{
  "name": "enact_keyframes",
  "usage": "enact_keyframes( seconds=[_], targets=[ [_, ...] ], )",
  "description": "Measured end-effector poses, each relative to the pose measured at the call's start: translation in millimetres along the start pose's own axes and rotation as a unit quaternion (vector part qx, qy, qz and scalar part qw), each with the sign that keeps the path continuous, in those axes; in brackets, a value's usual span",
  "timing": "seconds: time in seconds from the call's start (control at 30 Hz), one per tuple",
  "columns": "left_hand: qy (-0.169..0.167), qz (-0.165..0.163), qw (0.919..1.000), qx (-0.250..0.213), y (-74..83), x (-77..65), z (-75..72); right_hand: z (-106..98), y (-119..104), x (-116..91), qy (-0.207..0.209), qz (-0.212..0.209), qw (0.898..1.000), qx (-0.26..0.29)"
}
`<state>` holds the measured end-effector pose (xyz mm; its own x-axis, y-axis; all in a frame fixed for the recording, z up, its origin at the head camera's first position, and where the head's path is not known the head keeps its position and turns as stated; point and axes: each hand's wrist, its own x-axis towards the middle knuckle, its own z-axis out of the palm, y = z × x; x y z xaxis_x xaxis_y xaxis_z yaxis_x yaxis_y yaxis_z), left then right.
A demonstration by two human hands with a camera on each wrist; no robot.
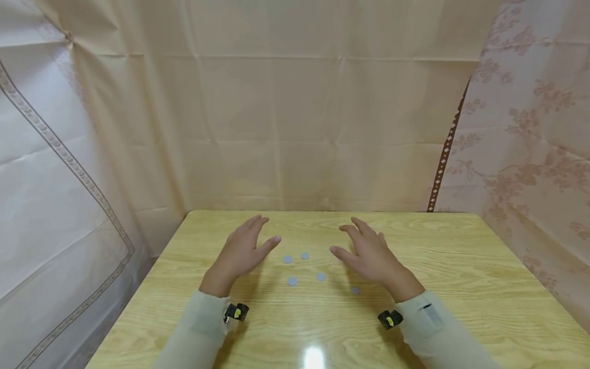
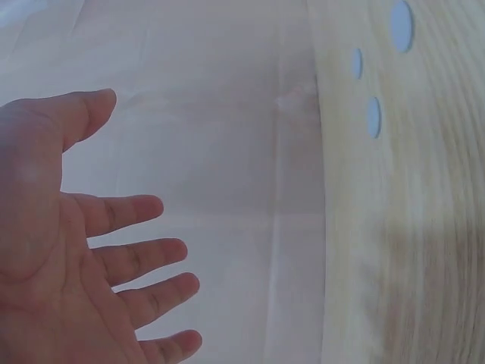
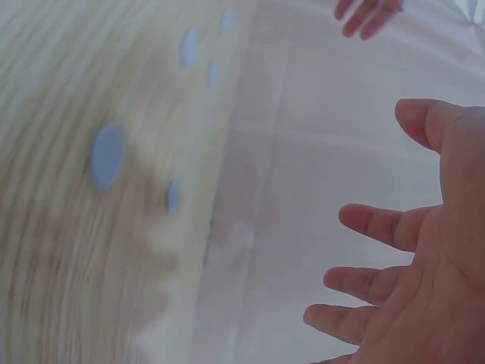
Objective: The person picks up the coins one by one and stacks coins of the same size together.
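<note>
Several small flat light-blue discs lie scattered on the wooden table, among them a near-left disc [image 1: 292, 281], a far disc [image 1: 304, 255] and one at the right [image 1: 355, 290]. To their left my left hand [image 1: 239, 251] hovers with fingers spread and nothing in it. My right hand [image 1: 374, 254] is held over the table on the other side, its fingers also apart and holding nothing. The left wrist view shows the bare palm [image 2: 53, 258]. In the right wrist view, the right palm [image 3: 447, 265] is bare too, with a larger-looking disc [image 3: 107, 156] below on the wood.
The light wood table [image 1: 461, 266] reaches back to a beige cloth curtain [image 1: 295, 123]. White patterned cloth [image 1: 544, 128] hangs at the right, and more cloth [image 1: 55, 205] hangs at the left. Small black wrist devices [image 1: 237, 311] sit at both sleeves.
</note>
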<state>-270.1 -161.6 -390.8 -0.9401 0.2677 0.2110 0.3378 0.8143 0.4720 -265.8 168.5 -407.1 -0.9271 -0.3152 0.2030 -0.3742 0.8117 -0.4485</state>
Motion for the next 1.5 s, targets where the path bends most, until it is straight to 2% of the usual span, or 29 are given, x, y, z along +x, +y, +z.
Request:
enact_keyframes(
  seconds=[0.13, 0.33, 0.57, 0.9, 1.1, 1.5],
  targets=[
    [0.007, 0.006, 0.9999, -0.005, 0.7, -0.3, -0.8, 5, -6, 5, 0.002, -0.003, 0.999, 0.034],
    [0.018, 0.021, 0.9996, 0.007, 1.8, 1.2, 8.2, 17, -7, 7, -0.007, -0.011, 0.999, 0.039],
    [-0.005, 0.025, 0.9989, 0.039, 5.0, 1.0, 22.3, 34, -10, 8, -0.012, -0.042, 0.999, 0.019],
    [-0.007, 0.027, 0.9990, 0.036, 2.7, 1.8, 33.1, 48, -15, 6, -0.034, -0.030, 0.998, 0.048],
    [-0.007, 0.028, 0.9993, 0.024, 2.0, 2.1, 37.8, 53, -16, 5, -0.031, -0.032, 0.998, 0.051],
    [-0.026, 0.028, 0.9986, 0.037, 1.6, 4.8, 40.2, 54, -18, 8, -0.029, -0.038, 0.998, 0.043]
  ],
)
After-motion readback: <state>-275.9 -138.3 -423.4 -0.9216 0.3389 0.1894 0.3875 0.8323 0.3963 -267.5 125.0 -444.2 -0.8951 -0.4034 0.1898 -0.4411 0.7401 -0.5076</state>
